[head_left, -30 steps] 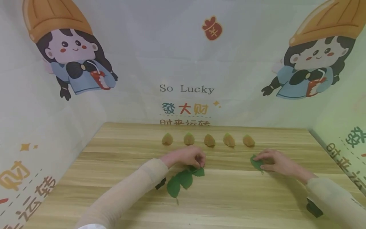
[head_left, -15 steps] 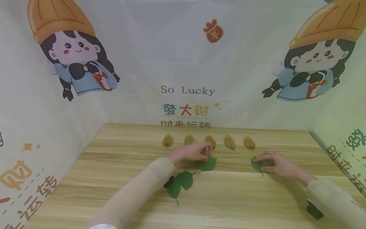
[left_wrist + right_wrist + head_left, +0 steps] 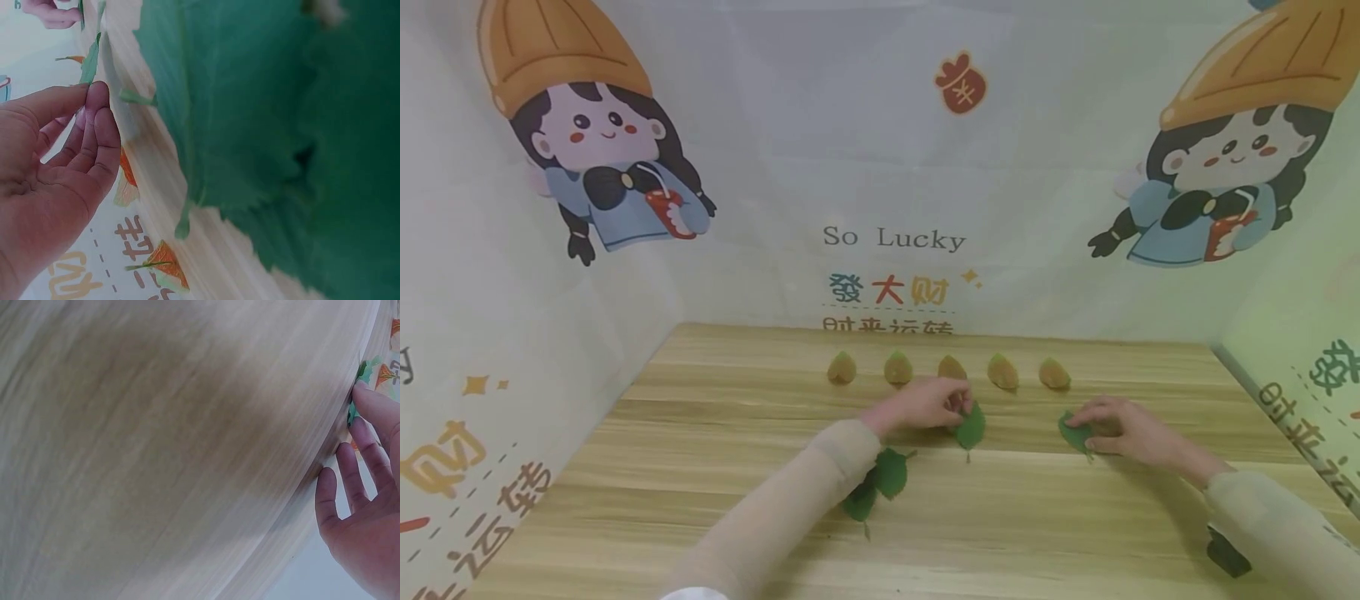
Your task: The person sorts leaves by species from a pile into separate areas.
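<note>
My left hand [image 3: 931, 403] pinches a green leaf [image 3: 972, 427] between thumb and fingertips, over the middle of the table. In the left wrist view, that leaf [image 3: 91, 61] stands edge-on at the fingertips. To the right, my right hand [image 3: 1123, 429] touches another green leaf [image 3: 1077, 432] on the table. Its thumb and index finger [image 3: 365, 447] rest apart on that leaf, and the other fingers are spread. Two more green leaves [image 3: 891, 473] overlap near my left forearm, which partly hides them. They loom large in the left wrist view [image 3: 237, 112].
Several orange-brown leaves with green edges [image 3: 1002, 371] lie in a row along the back of the wooden table [image 3: 1037, 525]. The left hand partly covers the middle one [image 3: 952, 367]. A printed cloth [image 3: 760, 208] hangs behind and at both sides.
My left hand has lifted one green leaf off the overlapping group and carried it right and slightly away, turning it stem down. The right hand has stayed on its leaf.
</note>
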### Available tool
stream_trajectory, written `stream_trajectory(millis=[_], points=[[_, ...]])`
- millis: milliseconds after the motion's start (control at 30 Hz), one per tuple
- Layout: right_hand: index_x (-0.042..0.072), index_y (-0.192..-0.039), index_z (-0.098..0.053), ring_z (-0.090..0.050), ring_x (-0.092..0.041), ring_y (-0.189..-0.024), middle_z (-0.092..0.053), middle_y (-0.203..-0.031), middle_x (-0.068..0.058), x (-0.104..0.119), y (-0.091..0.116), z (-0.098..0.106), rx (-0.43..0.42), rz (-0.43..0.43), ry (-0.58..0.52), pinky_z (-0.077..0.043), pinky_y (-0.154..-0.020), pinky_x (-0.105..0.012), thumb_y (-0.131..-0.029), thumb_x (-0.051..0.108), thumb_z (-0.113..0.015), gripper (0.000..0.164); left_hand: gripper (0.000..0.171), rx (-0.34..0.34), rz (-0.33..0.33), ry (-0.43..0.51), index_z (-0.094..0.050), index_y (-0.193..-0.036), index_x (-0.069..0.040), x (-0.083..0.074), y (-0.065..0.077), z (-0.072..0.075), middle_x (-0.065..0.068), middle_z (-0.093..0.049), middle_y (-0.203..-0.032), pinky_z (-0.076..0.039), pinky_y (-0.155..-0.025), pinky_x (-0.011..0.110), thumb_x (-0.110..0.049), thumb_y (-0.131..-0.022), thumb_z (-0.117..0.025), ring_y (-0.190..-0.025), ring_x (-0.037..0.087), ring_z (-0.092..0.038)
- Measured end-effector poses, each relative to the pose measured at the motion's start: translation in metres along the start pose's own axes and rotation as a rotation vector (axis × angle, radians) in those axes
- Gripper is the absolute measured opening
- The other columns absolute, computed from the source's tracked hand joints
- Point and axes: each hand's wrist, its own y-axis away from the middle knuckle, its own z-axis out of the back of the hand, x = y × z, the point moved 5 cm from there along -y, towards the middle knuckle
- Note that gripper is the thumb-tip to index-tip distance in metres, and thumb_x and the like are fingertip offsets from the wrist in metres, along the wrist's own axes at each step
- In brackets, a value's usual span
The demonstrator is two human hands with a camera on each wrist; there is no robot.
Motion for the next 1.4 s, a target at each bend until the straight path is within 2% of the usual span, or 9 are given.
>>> stream_trajectory(millis=[100,200,300,433,567,733,1000,1200,1400], points=[[0.012,-0.117,-0.071,-0.061,-0.036,-0.110,-0.063,-0.125,-0.018,0.000,0.000,0.001,-0.005,0.005,0.008,-0.052,-0.091,-0.045,-0.086,0.016,-0.073,0.031,0.016,-0.010,0.026,0.026,-0.062,-0.100,-0.009,0.001,-0.004,-0.003,0.006,-0.067,-0.095,-0.047,-0.072,0.018,-0.002,-0.087,-0.067,-0.084,0.010,-0.057],[0.011,-0.117,-0.070,-0.061,-0.034,-0.109,-0.064,-0.124,-0.018,0.001,-0.001,0.001,0.000,0.008,0.001,-0.051,-0.091,-0.037,-0.086,0.016,-0.073,0.031,0.018,-0.016,0.043,0.048,-0.062,-0.102,-0.008,-0.001,-0.009,-0.006,0.006,-0.065,-0.095,-0.046,-0.073,0.018,0.000,-0.086,-0.067,-0.083,0.009,-0.055],[0.011,-0.117,-0.070,-0.062,-0.023,-0.108,-0.064,-0.124,-0.017,0.001,-0.001,0.001,0.003,0.008,-0.012,-0.050,-0.089,-0.027,-0.087,0.018,-0.073,0.031,0.019,-0.023,0.052,0.045,-0.062,-0.102,-0.007,-0.005,-0.015,-0.010,0.006,-0.065,-0.093,-0.045,-0.072,0.017,0.001,-0.085,-0.067,-0.081,0.008,-0.053],[0.012,-0.117,-0.071,-0.060,-0.014,-0.107,-0.064,-0.123,-0.016,0.001,-0.001,0.001,-0.004,0.010,-0.008,-0.050,-0.087,-0.025,-0.087,0.018,-0.073,0.030,0.019,-0.043,0.059,0.042,-0.062,-0.101,-0.005,-0.012,-0.021,-0.016,0.001,-0.059,-0.081,-0.040,-0.065,0.015,0.002,-0.085,-0.069,-0.071,0.006,-0.049],[0.011,-0.116,-0.071,-0.061,-0.021,-0.107,-0.064,-0.122,-0.016,0.002,-0.001,0.000,-0.007,0.022,0.000,-0.050,-0.088,-0.026,-0.086,0.017,-0.072,0.030,0.020,-0.062,0.064,0.052,-0.061,-0.101,-0.003,-0.018,-0.025,-0.021,-0.003,-0.052,-0.073,-0.038,-0.061,0.014,0.001,-0.084,-0.071,-0.065,0.005,-0.046],[0.010,-0.116,-0.071,-0.062,-0.025,-0.107,-0.065,-0.121,-0.016,0.002,0.000,0.000,-0.009,0.038,0.013,-0.051,-0.088,-0.027,-0.086,0.017,-0.073,0.031,0.023,-0.082,0.070,0.012,-0.062,-0.103,-0.005,-0.023,-0.032,-0.026,-0.006,-0.050,-0.071,-0.038,-0.060,0.013,-0.003,-0.083,-0.074,-0.063,0.003,-0.044],[0.010,-0.115,-0.071,-0.061,-0.019,-0.106,-0.065,-0.119,-0.015,0.002,-0.002,0.000,-0.015,0.048,0.009,-0.051,-0.087,-0.028,-0.087,0.016,-0.072,0.029,0.022,-0.101,0.079,-0.018,-0.064,-0.103,-0.006,-0.030,-0.039,-0.029,-0.006,-0.048,-0.071,-0.036,-0.059,0.013,-0.005,-0.084,-0.075,-0.063,0.003,-0.043],[0.010,-0.115,-0.071,-0.062,-0.032,-0.107,-0.065,-0.120,-0.017,0.000,-0.003,0.000,-0.010,0.055,0.018,-0.052,-0.087,-0.030,-0.087,0.016,-0.072,0.029,0.021,-0.123,0.122,-0.021,-0.067,-0.103,-0.007,-0.032,-0.041,-0.032,-0.005,-0.054,-0.074,-0.037,-0.059,0.012,-0.011,-0.085,-0.076,-0.064,0.002,-0.045],[0.009,-0.115,-0.071,-0.062,-0.028,-0.107,-0.065,-0.119,-0.018,0.000,-0.003,0.000,-0.010,0.078,0.036,-0.052,-0.087,-0.030,-0.088,0.016,-0.072,0.029,0.020,-0.142,0.130,0.034,-0.070,-0.102,-0.005,-0.031,-0.040,-0.032,0.002,-0.065,-0.081,-0.039,-0.058,0.012,-0.010,-0.083,-0.077,-0.063,0.002,-0.047]])
